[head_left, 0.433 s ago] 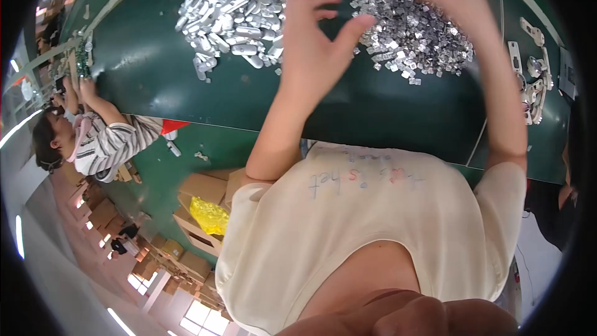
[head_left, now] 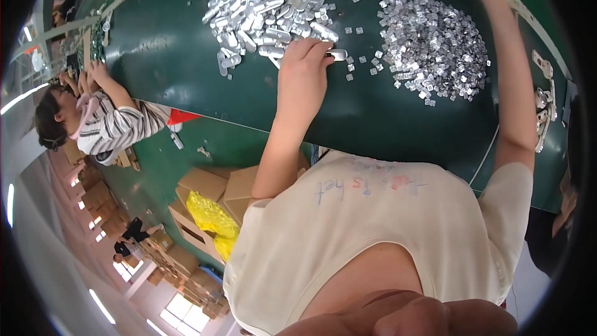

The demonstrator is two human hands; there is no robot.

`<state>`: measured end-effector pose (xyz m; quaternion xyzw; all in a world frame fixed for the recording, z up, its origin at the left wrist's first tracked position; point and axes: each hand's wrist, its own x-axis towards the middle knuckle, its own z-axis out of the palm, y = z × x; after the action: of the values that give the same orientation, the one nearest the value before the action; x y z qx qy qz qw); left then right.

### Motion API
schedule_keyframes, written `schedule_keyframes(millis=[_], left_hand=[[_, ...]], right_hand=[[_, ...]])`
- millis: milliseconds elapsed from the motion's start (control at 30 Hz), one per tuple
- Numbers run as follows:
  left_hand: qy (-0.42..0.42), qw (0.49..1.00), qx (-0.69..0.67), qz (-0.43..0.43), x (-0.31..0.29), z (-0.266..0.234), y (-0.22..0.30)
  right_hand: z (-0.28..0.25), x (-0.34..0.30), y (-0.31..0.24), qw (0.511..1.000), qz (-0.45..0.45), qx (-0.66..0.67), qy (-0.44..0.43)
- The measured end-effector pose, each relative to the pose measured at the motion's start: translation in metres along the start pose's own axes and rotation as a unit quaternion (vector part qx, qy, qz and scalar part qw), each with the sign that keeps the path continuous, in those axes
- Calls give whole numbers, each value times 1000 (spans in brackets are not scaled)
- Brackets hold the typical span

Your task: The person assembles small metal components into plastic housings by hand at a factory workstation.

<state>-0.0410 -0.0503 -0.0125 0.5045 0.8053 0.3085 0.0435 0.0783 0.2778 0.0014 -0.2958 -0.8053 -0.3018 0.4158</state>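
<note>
My left hand (head_left: 303, 78) is at the near edge of a pile of shiny, elongated silver metal parts (head_left: 273, 9). Its fingers are curled down and closed on one such part (head_left: 337, 55), whose rounded end sticks out to the right of the fingertips. The rest of that piece is hidden under the hand. My right forearm (head_left: 511, 68) stretches up past the right side of a heap of small square silver metal pieces (head_left: 435, 43). At the upper edge the picture cuts off the right hand, so its fingers and anything in them do not show.
Several loose square pieces (head_left: 349, 68) lie between the two piles on the dark green table (head_left: 373, 118). Pale metal parts (head_left: 546, 112) lie at the far right. Another person (head_left: 112, 118) works at the left. Cardboard boxes (head_left: 239, 190) and a yellow plastic bag (head_left: 208, 214) stand behind the table edge.
My left hand, earlier raised with fingers spread, has come down and closed on a metal part. My right hand, blurred above the square pieces before, has moved up out of the picture, with its whitish object.
</note>
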Motion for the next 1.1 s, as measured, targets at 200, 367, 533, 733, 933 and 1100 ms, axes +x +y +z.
schedule_keyframes(millis=[200,367,533,733,933,1100], left_hand=[[-98,995,25,-13,12,-2,-3],[-34,996,-66,-42,14,-6,3],[-34,910,-344,-229,6,-16,20],[-16,935,-351,-56,5,-16,39],[-72,883,-459,-66,14,-16,68],[-83,833,-546,-34,23,-8,70]], right_hand=[[-113,-48,-96,707,-80,553,-433],[-114,-59,-103,712,-87,530,-452],[-124,-55,-98,680,-35,574,-454],[-160,-42,-61,469,310,723,-401],[-186,-46,-42,417,373,758,-334],[-203,-38,-39,374,430,771,-284]])
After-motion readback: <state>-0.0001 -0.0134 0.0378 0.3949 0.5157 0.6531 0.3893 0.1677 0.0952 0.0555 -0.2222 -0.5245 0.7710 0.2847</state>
